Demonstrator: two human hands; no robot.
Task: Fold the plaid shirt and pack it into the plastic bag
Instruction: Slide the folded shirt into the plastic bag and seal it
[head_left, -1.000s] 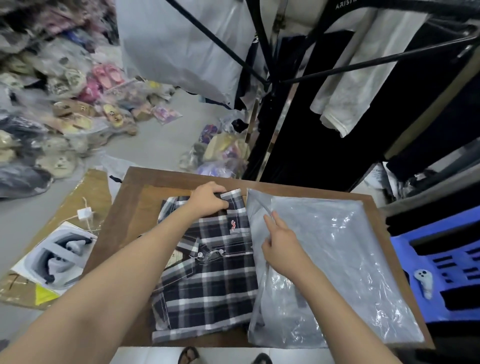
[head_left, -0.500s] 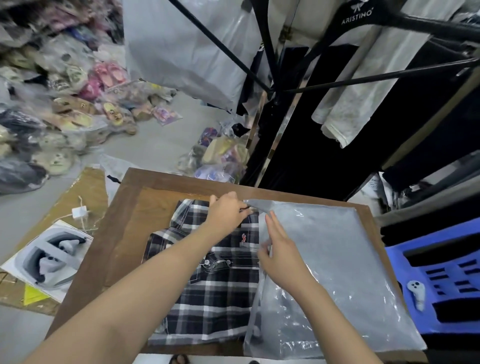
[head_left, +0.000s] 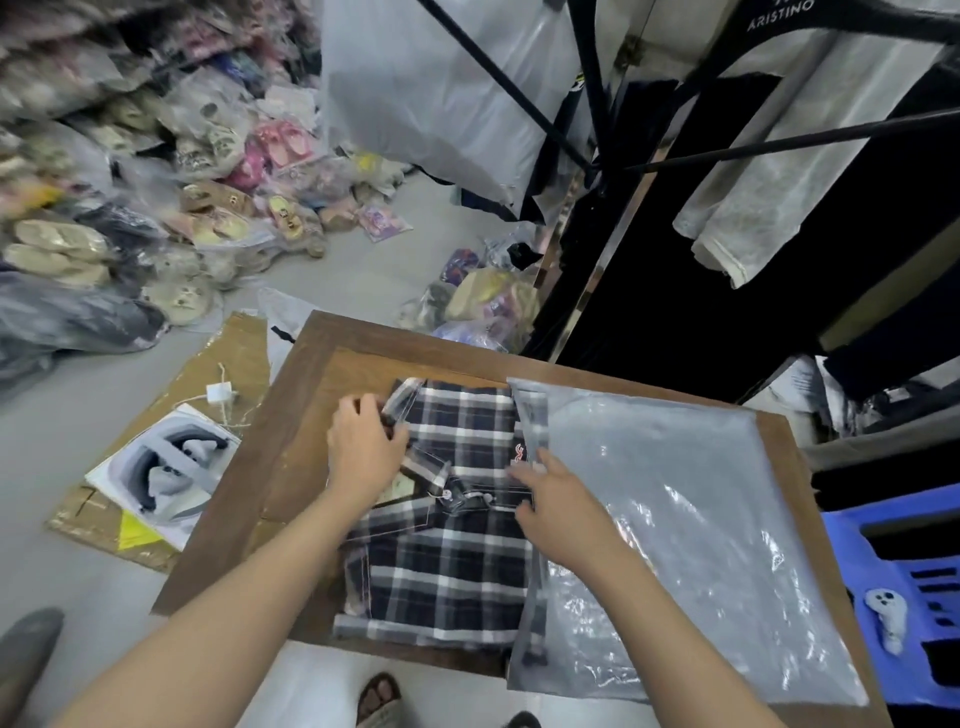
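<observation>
A folded plaid shirt (head_left: 447, 566), dark navy with white checks, lies on the brown wooden table (head_left: 291, 415). Its right edge sits just inside the open mouth of a clear grey plastic bag (head_left: 675, 519) that lies flat to its right. My left hand (head_left: 363, 447) rests on the shirt's upper left by the collar, fingers curled onto the cloth. My right hand (head_left: 556, 499) lies over the shirt's chest near the red logo, at the bag's left edge, fingers spread.
A blue plastic stool (head_left: 904, 587) with a white controller (head_left: 885, 613) stands at the right. Cardboard and a headset box (head_left: 161, 467) lie on the floor at the left. Bagged shoes pile up beyond. Hanging clothes and a dark rack stand behind the table.
My left hand has moved from the shirt's top right to its upper left by the collar. My right hand left the bag's upper edge and now lies lower on the shirt's chest.
</observation>
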